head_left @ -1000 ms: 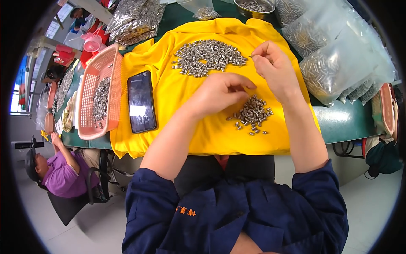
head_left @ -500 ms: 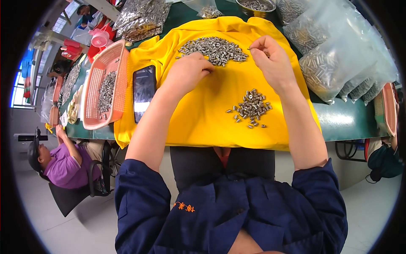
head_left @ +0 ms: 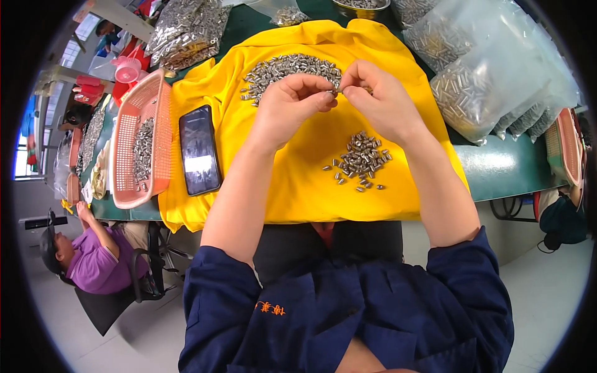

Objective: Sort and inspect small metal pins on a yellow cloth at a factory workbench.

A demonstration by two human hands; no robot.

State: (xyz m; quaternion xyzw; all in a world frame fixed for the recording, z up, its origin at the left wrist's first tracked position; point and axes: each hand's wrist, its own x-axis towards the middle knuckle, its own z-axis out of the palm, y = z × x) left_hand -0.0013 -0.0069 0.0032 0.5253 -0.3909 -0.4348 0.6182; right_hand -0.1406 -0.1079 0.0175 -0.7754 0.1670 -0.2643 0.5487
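Two bare hands meet fingertip to fingertip at about 1 o'clock from the middle of the yellow cloth [head_left: 298, 193]. Between the tips shows a small metal part [head_left: 337, 91]. The left hand [head_left: 285, 112] has its thumb and forefinger drawn into a narrow pinch on one side of it; the right hand [head_left: 388, 107] pinches it from the other, thumb and forefinger all but closed. Which hand bears more of it cannot be told. More metal glints inside the right hand's curled fingers, too hidden to count.

The big heap [head_left: 292, 64] of parts lies at 11 o'clock on the cloth, its near edge partly covered from sight by the left hand. The small heap [head_left: 362, 154] sits at 4 o'clock, a few loose parts scattered along its lower side.

Between 8 and 9 o'clock a dark phone [head_left: 200, 150] lies flat on the cloth. Just beyond it, at 9, stands a pink basket [head_left: 163, 127] with parts inside. A full bag [head_left: 189, 31] rests at 10 o'clock, a bowl [head_left: 364, 9] of parts at 1, and clear sacks [head_left: 466, 99] of parts between 2 and 3, all on the green table [head_left: 504, 166]. Farther out, at 8, sits a co-worker [head_left: 102, 261] in purple.
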